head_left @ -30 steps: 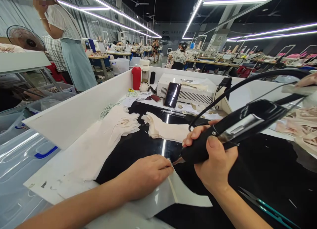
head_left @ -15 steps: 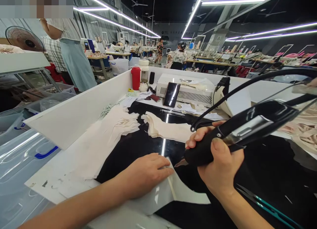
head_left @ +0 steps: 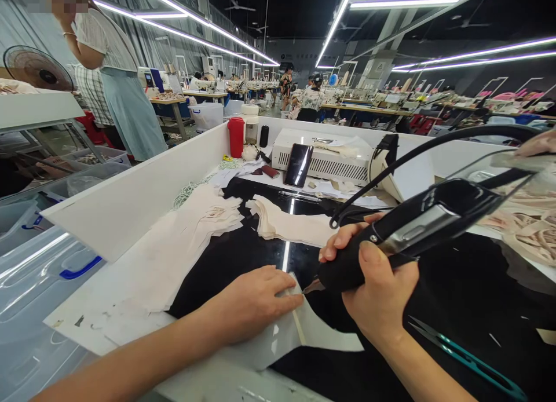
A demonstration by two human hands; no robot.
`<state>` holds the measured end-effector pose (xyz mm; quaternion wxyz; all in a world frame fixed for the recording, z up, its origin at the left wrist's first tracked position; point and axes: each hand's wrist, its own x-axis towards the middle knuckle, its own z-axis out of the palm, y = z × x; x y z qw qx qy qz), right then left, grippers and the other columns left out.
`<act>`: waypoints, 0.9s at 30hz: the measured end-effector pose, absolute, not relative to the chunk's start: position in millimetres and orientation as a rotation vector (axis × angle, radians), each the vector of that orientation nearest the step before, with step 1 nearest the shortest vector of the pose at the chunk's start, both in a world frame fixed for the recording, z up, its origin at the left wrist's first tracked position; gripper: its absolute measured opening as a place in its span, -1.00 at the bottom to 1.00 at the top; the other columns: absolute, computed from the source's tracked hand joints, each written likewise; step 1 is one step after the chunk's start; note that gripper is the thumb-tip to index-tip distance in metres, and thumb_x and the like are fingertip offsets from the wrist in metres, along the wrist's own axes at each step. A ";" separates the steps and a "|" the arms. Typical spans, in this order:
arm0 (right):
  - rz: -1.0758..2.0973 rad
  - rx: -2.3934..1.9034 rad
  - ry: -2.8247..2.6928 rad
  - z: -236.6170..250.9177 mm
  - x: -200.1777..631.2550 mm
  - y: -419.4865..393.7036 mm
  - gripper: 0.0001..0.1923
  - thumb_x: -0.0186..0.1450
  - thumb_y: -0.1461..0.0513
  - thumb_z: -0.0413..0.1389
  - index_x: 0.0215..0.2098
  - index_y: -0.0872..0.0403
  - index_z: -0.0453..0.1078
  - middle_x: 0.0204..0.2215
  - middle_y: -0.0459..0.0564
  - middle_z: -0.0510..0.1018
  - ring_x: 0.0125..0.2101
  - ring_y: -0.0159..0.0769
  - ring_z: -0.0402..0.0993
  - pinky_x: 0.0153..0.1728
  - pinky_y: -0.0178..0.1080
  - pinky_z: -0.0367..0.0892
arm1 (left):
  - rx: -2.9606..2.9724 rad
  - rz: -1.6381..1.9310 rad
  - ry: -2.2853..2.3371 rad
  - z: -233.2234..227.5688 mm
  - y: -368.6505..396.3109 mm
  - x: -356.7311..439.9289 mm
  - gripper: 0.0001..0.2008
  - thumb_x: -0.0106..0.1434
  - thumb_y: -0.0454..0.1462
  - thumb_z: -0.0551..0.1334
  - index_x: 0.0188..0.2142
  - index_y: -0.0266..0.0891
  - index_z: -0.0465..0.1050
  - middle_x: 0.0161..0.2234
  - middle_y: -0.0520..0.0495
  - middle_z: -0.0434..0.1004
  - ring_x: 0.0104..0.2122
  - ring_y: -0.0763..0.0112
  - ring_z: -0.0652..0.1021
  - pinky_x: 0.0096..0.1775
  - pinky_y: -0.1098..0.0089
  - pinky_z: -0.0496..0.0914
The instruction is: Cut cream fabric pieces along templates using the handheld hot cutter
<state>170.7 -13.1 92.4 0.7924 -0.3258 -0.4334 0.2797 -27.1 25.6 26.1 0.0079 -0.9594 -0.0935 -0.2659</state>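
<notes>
My right hand (head_left: 382,286) is wrapped round a black corded hand tool (head_left: 408,234) with a silver lever on its side. Its small pointed metal tip (head_left: 313,286) is at the edge of a pale, glossy sheet (head_left: 330,334), close to my left fingertips. My left hand (head_left: 260,300) lies on that sheet with its fingers stretched out, holding it down. A narrow cream strip (head_left: 299,326) runs along the sheet. Teal thread snips (head_left: 473,361) lie beside my right forearm, on the black surface (head_left: 217,280).
Cream fabric pieces lie in a large stack (head_left: 174,245) and a smaller stack (head_left: 295,223). A phone (head_left: 299,164) leans on a white vented box (head_left: 325,153). White boards (head_left: 143,193) border the table. Another person's hand (head_left: 541,144) shows at the right edge.
The tool in my right hand has shifted slightly left, bringing its tip nearer my left fingertips and the sheet. My left hand stays almost still. The view has turned a little.
</notes>
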 end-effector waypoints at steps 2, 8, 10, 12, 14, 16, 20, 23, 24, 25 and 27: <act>0.600 -0.693 -0.929 93.4 171.9 -14.8 -0.61 0.32 0.06 0.49 -0.05 -0.08 0.45 -0.42 -0.21 0.59 -0.53 -0.30 0.55 -0.46 -0.21 0.58 | -3.000 -0.798 -0.286 26.7 26.3 -28.2 -0.71 0.68 -0.40 0.09 0.14 -0.24 0.58 0.08 -0.23 0.66 -0.01 0.24 0.69 0.14 0.21 0.60; 0.594 -0.656 -0.938 95.4 174.7 -21.7 -0.60 0.32 0.05 0.50 -0.03 -0.07 0.46 -0.42 -0.20 0.59 -0.53 -0.31 0.54 -0.48 -0.24 0.58 | -3.004 -0.763 -0.258 28.3 28.3 -30.0 -0.75 0.67 -0.38 0.11 0.12 -0.22 0.57 0.09 -0.23 0.63 -0.01 0.23 0.66 0.15 0.20 0.59; 0.590 -0.654 -0.944 94.4 174.8 -23.0 -0.59 0.33 0.04 0.50 -0.03 -0.06 0.46 -0.42 -0.20 0.60 -0.53 -0.31 0.55 -0.47 -0.24 0.59 | -3.005 -0.761 -0.244 28.4 29.0 -30.0 -0.75 0.66 -0.40 0.11 0.12 -0.22 0.56 0.09 -0.23 0.62 -0.02 0.22 0.65 0.14 0.19 0.60; 0.589 -0.652 -0.942 92.5 174.5 -23.5 -0.59 0.33 0.05 0.50 -0.02 -0.06 0.45 -0.41 -0.20 0.60 -0.53 -0.32 0.56 -0.48 -0.25 0.59 | -3.005 -0.759 -0.231 28.5 29.5 -30.1 -0.75 0.65 -0.41 0.11 0.12 -0.23 0.56 0.09 -0.24 0.62 -0.03 0.21 0.65 0.13 0.19 0.60; 0.593 -0.650 -0.943 90.1 174.2 -23.4 -0.60 0.35 0.06 0.49 -0.02 -0.06 0.45 -0.40 -0.20 0.60 -0.53 -0.32 0.56 -0.47 -0.25 0.59 | -3.002 -0.756 -0.225 29.1 29.8 -30.3 -0.74 0.63 -0.43 0.13 0.11 -0.23 0.56 0.08 -0.24 0.62 -0.03 0.22 0.64 0.14 0.19 0.60; 0.601 -0.642 -0.954 87.5 173.9 -22.8 -0.61 0.36 0.06 0.48 -0.01 -0.06 0.44 -0.40 -0.21 0.60 -0.52 -0.33 0.56 -0.45 -0.25 0.59 | -3.003 -0.735 -0.228 30.2 29.9 -30.8 -0.74 0.62 -0.45 0.14 0.12 -0.23 0.56 0.09 -0.24 0.62 -0.02 0.22 0.64 0.15 0.19 0.59; 0.602 -0.655 -0.971 83.6 173.4 -21.4 -0.63 0.39 0.07 0.47 -0.01 -0.06 0.43 -0.38 -0.21 0.61 -0.50 -0.33 0.57 -0.43 -0.24 0.60 | -3.005 -0.695 -0.223 32.5 30.0 -31.7 -0.74 0.62 -0.44 0.14 0.12 -0.23 0.56 0.10 -0.25 0.62 0.00 0.23 0.65 0.16 0.21 0.59; 0.593 -0.672 -0.972 85.4 174.0 -22.4 -0.66 0.40 0.10 0.45 -0.02 -0.07 0.43 -0.38 -0.22 0.62 -0.51 -0.33 0.57 -0.42 -0.23 0.61 | -3.000 -0.649 -0.242 32.4 30.9 -32.9 -0.75 0.63 -0.43 0.15 0.13 -0.21 0.57 0.11 -0.23 0.62 0.00 0.25 0.66 0.17 0.20 0.58; 0.598 -0.671 -0.969 87.3 174.7 -23.6 -0.66 0.39 0.10 0.46 -0.02 -0.07 0.43 -0.39 -0.22 0.62 -0.51 -0.33 0.57 -0.43 -0.23 0.61 | -2.998 -0.627 -0.254 32.2 31.4 -33.5 -0.75 0.63 -0.42 0.16 0.13 -0.19 0.57 0.12 -0.22 0.63 0.01 0.25 0.66 0.17 0.19 0.58; 0.606 -0.666 -0.965 89.8 175.9 -25.3 -0.65 0.38 0.09 0.46 -0.02 -0.07 0.43 -0.40 -0.22 0.62 -0.52 -0.32 0.56 -0.44 -0.23 0.61 | -2.997 -0.607 -0.261 32.1 31.9 -34.2 -0.75 0.63 -0.41 0.17 0.14 -0.17 0.57 0.13 -0.21 0.63 0.01 0.24 0.67 0.18 0.18 0.58; 0.609 -0.653 -0.952 95.6 179.3 -30.2 -0.62 0.35 0.07 0.49 -0.03 -0.06 0.45 -0.42 -0.21 0.62 -0.52 -0.32 0.56 -0.46 -0.24 0.61 | -3.002 -0.582 -0.265 32.8 32.6 -34.9 -0.75 0.62 -0.41 0.18 0.15 -0.17 0.57 0.13 -0.20 0.65 0.06 0.21 0.68 0.22 0.12 0.57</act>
